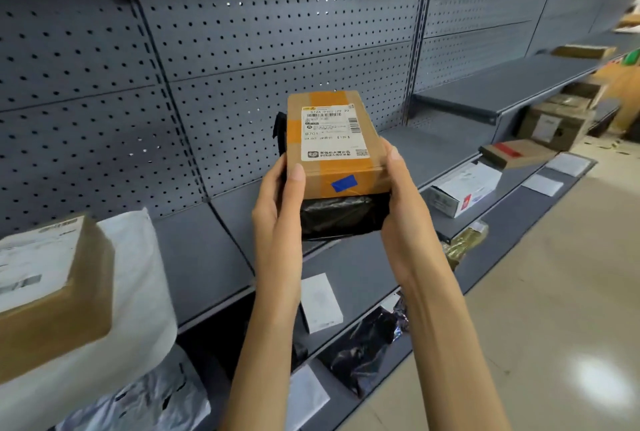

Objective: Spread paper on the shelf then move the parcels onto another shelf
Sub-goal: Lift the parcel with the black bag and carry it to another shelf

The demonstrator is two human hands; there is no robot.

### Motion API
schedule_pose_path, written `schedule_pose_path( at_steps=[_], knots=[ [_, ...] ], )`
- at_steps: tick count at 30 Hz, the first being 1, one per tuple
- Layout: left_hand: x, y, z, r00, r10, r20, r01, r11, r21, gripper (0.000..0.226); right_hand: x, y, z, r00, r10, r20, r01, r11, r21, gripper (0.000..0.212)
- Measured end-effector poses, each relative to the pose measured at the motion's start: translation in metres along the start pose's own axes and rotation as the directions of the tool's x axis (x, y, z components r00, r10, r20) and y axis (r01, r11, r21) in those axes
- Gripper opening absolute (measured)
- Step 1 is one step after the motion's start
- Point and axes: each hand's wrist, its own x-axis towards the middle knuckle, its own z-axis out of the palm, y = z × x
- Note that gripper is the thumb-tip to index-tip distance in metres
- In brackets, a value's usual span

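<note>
A brown cardboard parcel (334, 145) with a white label and a blue sticker lies on top of a black plastic-wrapped parcel (341, 214). I hold the two as a stack in the air in front of the grey shelf (207, 250). My left hand (277, 203) grips the stack's left side, thumb on the box. On the right side, my right hand (403, 195) grips it with the thumb along the box edge. At the left, another brown box (52, 278) rests on a white bag (138, 292) on the shelf.
Behind the shelves runs a grey pegboard wall (242, 49). Lower shelves carry a white sheet (320, 302), a black bag (363, 351) and a white box (464, 191). More boxes (554, 125) sit on shelves at the right. A beige floor (554, 292) lies to the right.
</note>
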Motion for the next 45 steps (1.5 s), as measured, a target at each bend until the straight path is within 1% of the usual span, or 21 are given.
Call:
schedule_pose_path(
  at_steps=[5,9,12,16,21,26,31,33,36,40,43,45],
  knots=[
    [0.045,-0.026,0.04,0.999,-0.044,-0.022,0.045,0.999,0.021,0.036,0.058,0.003,-0.031,0.998,0.045,-0.038,-0.045,0.999,-0.015,0.048],
    [0.072,-0.048,0.065,0.993,-0.094,-0.07,0.097,0.995,0.035,0.033,0.096,0.012,-0.055,0.997,0.069,-0.035,-0.07,0.997,-0.033,0.045],
    [0.093,-0.07,0.081,0.979,-0.121,-0.166,0.134,0.989,0.067,0.03,0.129,0.028,-0.068,0.993,0.115,0.007,-0.114,0.993,-0.033,0.044],
    [0.114,-0.095,0.107,0.938,-0.168,-0.304,0.204,0.975,0.09,0.025,0.167,0.053,-0.087,0.981,0.189,0.046,-0.188,0.982,-0.027,0.04],
    [0.13,-0.116,0.133,0.885,-0.248,-0.395,0.308,0.947,0.094,0.025,0.202,0.068,-0.111,0.957,0.265,0.119,-0.264,0.964,-0.024,0.038],
    [0.133,-0.136,0.142,0.825,-0.276,-0.493,0.349,0.935,0.06,0.036,0.218,0.084,-0.123,0.918,0.334,0.213,-0.322,0.942,-0.091,0.053],
    [0.123,-0.148,0.146,0.77,-0.233,-0.594,0.344,0.936,0.078,0.03,0.218,0.097,-0.132,0.854,0.427,0.298,-0.412,0.904,-0.116,0.069],
    [0.121,-0.151,0.143,0.766,-0.233,-0.6,0.36,0.927,0.1,0.026,0.216,0.1,-0.133,0.833,0.452,0.318,-0.438,0.891,-0.12,0.066],
    [0.118,-0.153,0.137,0.765,-0.236,-0.599,0.385,0.913,0.133,0.029,0.217,0.104,-0.134,0.816,0.46,0.349,-0.445,0.886,-0.129,0.058],
    [0.123,-0.158,0.132,0.777,-0.26,-0.574,0.409,0.901,0.146,0.028,0.226,0.109,-0.136,0.816,0.455,0.358,-0.432,0.89,-0.145,0.06],
    [0.126,-0.16,0.133,0.783,-0.279,-0.556,0.425,0.893,0.149,0.027,0.232,0.116,-0.135,0.817,0.436,0.377,-0.409,0.899,-0.154,0.049],
    [0.128,-0.161,0.13,0.786,-0.28,-0.552,0.426,0.892,0.154,0.03,0.234,0.12,-0.133,0.815,0.441,0.375,-0.41,0.897,-0.163,0.047]
  ],
)
